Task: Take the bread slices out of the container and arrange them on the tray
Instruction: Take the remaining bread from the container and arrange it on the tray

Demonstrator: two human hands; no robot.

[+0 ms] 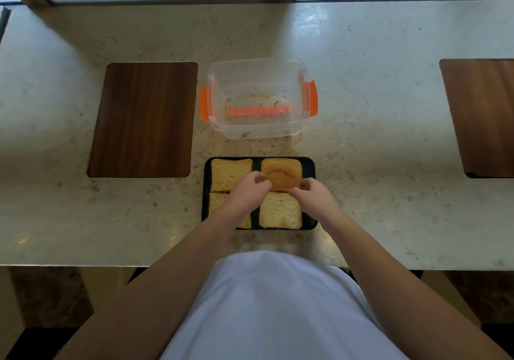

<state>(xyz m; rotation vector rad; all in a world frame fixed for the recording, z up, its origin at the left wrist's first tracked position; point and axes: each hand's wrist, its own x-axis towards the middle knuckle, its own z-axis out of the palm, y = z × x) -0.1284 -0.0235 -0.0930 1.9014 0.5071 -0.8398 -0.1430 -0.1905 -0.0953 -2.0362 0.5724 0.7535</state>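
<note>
A black tray (pixel 308 165) lies near the counter's front edge with several bread slices on it. The far right slice (pixel 281 169) is darker brown, and both hands pinch its near edge. My left hand (pixel 247 190) grips its near left corner and covers part of the near left slice (pixel 215 202). My right hand (pixel 311 192) grips its near right corner, above the near right slice (pixel 279 212). The far left slice (pixel 230 173) lies flat. Behind the tray stands a clear plastic container (pixel 258 98) with orange clips, holding only crumbs.
Crumbs lie scattered on the beige stone counter (pixel 375 137) between container and tray. A dark wooden inset panel (pixel 144 120) sits left of the container, another (pixel 484 117) at the far right. Windows run along the back.
</note>
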